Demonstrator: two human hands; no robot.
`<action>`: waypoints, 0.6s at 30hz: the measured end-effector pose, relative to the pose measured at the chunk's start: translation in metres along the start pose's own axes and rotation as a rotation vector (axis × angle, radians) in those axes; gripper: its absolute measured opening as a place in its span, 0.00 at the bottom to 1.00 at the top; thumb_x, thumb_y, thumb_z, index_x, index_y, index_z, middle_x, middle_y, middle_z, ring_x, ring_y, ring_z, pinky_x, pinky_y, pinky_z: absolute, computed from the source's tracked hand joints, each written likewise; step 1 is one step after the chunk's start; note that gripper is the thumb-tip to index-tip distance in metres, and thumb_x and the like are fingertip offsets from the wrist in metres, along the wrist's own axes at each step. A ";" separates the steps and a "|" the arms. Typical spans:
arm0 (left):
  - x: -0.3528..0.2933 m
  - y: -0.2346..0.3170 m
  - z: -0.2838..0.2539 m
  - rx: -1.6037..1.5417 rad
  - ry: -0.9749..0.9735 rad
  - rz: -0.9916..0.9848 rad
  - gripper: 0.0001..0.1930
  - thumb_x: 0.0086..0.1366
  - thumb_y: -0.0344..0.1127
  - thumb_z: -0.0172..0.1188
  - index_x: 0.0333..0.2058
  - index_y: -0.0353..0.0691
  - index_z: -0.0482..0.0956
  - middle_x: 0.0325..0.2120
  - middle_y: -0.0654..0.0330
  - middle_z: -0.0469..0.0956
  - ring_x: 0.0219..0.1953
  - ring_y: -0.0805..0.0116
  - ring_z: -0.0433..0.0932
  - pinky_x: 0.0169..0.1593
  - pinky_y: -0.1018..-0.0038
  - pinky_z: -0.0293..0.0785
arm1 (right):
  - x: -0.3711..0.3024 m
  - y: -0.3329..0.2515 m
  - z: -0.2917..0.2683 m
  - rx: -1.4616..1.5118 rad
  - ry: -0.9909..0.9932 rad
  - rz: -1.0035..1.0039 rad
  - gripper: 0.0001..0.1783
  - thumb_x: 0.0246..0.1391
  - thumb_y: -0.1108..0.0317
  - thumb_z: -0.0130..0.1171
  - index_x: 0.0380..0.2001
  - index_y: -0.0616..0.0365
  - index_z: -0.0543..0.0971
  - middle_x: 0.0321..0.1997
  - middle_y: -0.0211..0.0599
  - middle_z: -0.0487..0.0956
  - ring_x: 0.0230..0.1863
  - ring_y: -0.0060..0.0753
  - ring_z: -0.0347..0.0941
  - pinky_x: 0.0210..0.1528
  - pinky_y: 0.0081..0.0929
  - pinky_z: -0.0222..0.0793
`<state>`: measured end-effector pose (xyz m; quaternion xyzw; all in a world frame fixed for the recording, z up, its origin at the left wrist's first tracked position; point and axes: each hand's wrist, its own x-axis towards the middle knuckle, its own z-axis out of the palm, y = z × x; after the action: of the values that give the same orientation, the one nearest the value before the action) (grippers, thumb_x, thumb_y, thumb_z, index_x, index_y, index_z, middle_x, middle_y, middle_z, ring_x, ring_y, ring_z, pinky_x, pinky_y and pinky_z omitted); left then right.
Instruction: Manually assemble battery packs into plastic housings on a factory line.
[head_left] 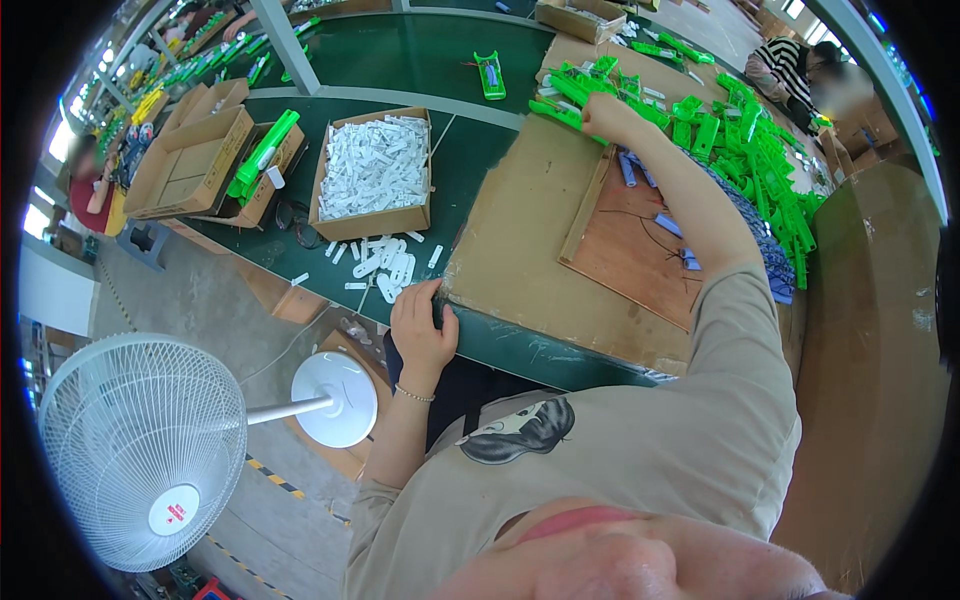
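Green casings [768, 175] are lying heaped on the counter's [468, 155] far cardboard [515, 215], the right hand [606, 117] at them, its grip hidden from me, the left hand [421, 328] resting thumb-apart by the near edge, a white fan [145, 440] standing on the floor [195, 292].

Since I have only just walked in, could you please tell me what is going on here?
The person's right hand is at the left end of a heap of bright green plastic housings; whether it grips one is unclear. The left hand is at the near edge of the green-topped table, beside small flat white pieces. Beyond these stands an open brown cardboard box full of similar white pieces.
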<state>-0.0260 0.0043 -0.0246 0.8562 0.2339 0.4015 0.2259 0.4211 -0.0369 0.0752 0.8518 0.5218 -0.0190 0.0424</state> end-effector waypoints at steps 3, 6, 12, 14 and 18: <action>-0.001 0.001 0.000 0.009 -0.007 -0.011 0.19 0.47 0.29 0.56 0.42 0.37 0.74 0.38 0.52 0.76 0.43 0.53 0.73 0.47 0.63 0.68 | -0.022 -0.020 -0.012 0.050 -0.167 -0.115 0.11 0.45 0.67 0.56 0.31 0.61 0.81 0.39 0.48 0.78 0.42 0.47 0.74 0.44 0.37 0.70; -0.002 0.002 -0.001 0.015 -0.011 -0.016 0.19 0.48 0.29 0.56 0.42 0.37 0.74 0.39 0.52 0.76 0.42 0.53 0.73 0.47 0.63 0.68 | -0.046 -0.041 -0.022 0.158 -0.084 -0.294 0.10 0.49 0.66 0.54 0.31 0.60 0.80 0.43 0.46 0.72 0.45 0.46 0.71 0.48 0.36 0.67; 0.018 0.013 -0.020 -0.082 0.036 -0.057 0.19 0.55 0.30 0.56 0.46 0.34 0.71 0.43 0.51 0.75 0.47 0.55 0.72 0.52 0.66 0.65 | -0.135 -0.112 -0.095 0.008 0.033 -0.634 0.08 0.49 0.69 0.55 0.30 0.60 0.79 0.53 0.42 0.70 0.54 0.43 0.67 0.54 0.38 0.64; 0.035 0.023 -0.034 -0.293 0.016 -0.130 0.21 0.58 0.31 0.55 0.50 0.31 0.68 0.45 0.51 0.74 0.50 0.58 0.71 0.56 0.68 0.62 | -0.153 -0.134 -0.108 -0.067 0.095 -0.720 0.07 0.47 0.69 0.58 0.29 0.61 0.78 0.55 0.40 0.69 0.56 0.41 0.65 0.57 0.38 0.63; 0.075 0.044 -0.039 -0.977 -0.597 -0.237 0.24 0.60 0.33 0.56 0.53 0.30 0.65 0.42 0.51 0.75 0.48 0.61 0.73 0.54 0.69 0.65 | -0.161 -0.169 -0.113 -0.099 0.367 -1.108 0.07 0.42 0.68 0.59 0.27 0.57 0.79 0.57 0.35 0.68 0.58 0.40 0.64 0.59 0.46 0.61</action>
<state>-0.0050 0.0209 0.0667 0.6967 0.0418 0.1764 0.6940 0.1964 -0.0927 0.1915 0.4382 0.8884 0.1341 -0.0251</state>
